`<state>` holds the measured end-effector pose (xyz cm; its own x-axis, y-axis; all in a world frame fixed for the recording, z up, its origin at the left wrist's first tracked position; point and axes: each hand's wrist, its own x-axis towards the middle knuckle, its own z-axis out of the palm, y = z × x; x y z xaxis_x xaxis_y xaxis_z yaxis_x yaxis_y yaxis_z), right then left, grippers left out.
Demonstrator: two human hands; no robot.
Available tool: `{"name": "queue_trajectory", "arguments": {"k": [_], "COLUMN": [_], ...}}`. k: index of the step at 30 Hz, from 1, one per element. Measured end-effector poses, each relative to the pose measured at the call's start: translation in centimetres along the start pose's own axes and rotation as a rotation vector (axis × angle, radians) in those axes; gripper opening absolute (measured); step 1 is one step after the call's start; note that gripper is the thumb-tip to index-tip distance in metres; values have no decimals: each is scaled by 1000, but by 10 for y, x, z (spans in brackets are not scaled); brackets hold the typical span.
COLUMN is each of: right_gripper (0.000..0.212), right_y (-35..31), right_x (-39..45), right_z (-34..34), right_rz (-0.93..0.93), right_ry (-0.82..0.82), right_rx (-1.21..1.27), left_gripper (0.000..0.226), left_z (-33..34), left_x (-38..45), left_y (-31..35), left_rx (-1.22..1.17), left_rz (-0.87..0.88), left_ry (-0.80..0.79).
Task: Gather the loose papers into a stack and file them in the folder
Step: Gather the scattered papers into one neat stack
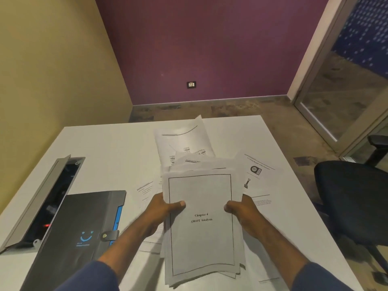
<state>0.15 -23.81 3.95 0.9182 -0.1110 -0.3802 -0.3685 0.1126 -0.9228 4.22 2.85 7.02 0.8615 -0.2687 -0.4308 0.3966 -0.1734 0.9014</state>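
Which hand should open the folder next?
Probably the left hand. The closed folder lies on its side of the table, beside its forearm. The right hand is farther away and could keep its grip on the paper stack.

- Purple far wall (210, 49) with a small socket plate (191, 84) low down.
- Yellowish wall (52, 70) at left.
- Mottled brown floor (273, 114).
- Glass door (346, 91) at right.
- White table (109, 143) near; dark chair (352, 198) right.

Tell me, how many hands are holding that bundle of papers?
2. The left hand grips the paper stack at its left edge, thumb on top; the right hand grips the right edge the same way. Their other fingers are hidden beneath the sheets.
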Motion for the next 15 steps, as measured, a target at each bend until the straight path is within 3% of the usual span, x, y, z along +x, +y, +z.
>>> {"name": "queue_trajectory", "arguments": {"k": [7,12,15], "right_gripper": [15,24,18], "right_y": [-16,-20,-30], "right_x": [-15,-20,-23], "right_z": [0,-4,-7], "right_rz": [-64,-127,-161], "right_ry": [60,135,129], "right_rx": [-139,-131,-64], "left_gripper": [7,23,14], "left_z": [3,10,7], "left_x": [-15,-26,-32], "left_y": [7,15,21], "left_rx": [77,152,142], "left_rz": [73,216,266], "left_ry": [94,121,104]}}
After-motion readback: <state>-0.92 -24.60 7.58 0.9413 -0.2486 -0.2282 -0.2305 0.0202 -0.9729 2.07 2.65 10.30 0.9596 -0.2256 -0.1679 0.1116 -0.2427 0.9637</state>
